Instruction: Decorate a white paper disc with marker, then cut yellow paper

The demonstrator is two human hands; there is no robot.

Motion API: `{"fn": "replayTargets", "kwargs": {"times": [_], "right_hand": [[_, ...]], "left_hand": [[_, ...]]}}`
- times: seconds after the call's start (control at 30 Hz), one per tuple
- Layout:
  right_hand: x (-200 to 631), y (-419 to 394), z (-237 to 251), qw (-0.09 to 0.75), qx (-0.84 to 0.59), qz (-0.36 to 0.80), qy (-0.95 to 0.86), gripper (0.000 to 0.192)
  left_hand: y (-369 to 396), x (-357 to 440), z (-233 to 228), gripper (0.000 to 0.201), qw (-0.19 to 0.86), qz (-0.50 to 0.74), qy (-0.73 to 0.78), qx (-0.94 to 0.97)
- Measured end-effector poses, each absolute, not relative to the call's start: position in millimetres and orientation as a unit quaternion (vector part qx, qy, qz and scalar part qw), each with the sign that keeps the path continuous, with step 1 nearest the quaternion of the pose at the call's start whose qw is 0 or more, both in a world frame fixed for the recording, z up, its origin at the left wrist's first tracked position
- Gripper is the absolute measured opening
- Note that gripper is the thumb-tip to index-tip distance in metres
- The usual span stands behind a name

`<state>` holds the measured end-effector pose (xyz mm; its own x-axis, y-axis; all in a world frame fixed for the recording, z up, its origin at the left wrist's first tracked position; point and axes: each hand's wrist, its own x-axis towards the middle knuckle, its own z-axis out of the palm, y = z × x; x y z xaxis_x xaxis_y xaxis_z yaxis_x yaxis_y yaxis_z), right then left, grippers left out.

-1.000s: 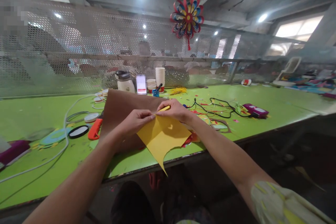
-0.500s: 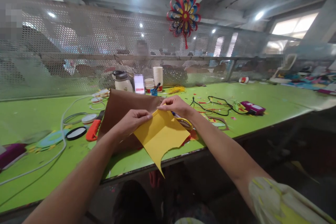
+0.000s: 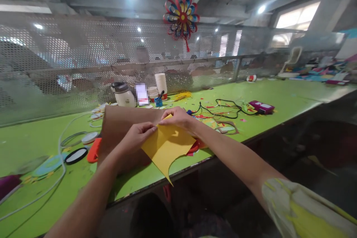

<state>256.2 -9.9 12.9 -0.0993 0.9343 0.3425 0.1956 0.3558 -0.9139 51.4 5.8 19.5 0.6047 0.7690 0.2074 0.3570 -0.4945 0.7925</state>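
A yellow sheet of paper (image 3: pixel 167 147) with a curved cut-out on its lower right edge hangs over the near edge of the green table (image 3: pixel 33 141). My left hand (image 3: pixel 136 137) pinches its upper left edge. My right hand (image 3: pixel 177 117) pinches the top corner, which is folded over. Under the yellow sheet lies a large brown sheet (image 3: pixel 122 122) flat on the table. Red paper scraps (image 3: pixel 195 148) show just right of the yellow sheet.
An orange-handled cutter (image 3: pixel 93 150), tape rolls (image 3: pixel 75 155) and a white cable (image 3: pixel 60 145) lie to the left. At the back stand a white kettle (image 3: pixel 124 95), paper cups (image 3: pixel 161 81) and a blue pot. A black cord (image 3: pixel 223 106) and a purple device (image 3: pixel 260 106) lie right. A paper pinwheel (image 3: pixel 182 16) hangs on the mesh partition.
The view has swung so everything sits further left and slightly lower. Both hands keep their pinch on the yellow sheet's top; the yellow-handled scissors seen half a second ago are hidden now.
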Motion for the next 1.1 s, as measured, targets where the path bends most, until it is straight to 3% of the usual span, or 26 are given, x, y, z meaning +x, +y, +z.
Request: {"fn": "replayTargets", "kwargs": {"times": [0.37,0.8,1.1], "right_hand": [[258,-7,13,0.462,-0.406,0.329,-0.717,0.006],[256,-15,16,0.46,-0.401,0.327,-0.722,0.017],[253,-15,7,0.467,-0.399,0.36,-0.703,0.013]], "left_hand": [[6,52,17,0.041,0.321,0.269,0.313,0.853],[3,50,21,0.039,0.324,0.253,0.301,0.86],[1,54,16,0.038,0.323,0.256,0.33,0.849]]}}
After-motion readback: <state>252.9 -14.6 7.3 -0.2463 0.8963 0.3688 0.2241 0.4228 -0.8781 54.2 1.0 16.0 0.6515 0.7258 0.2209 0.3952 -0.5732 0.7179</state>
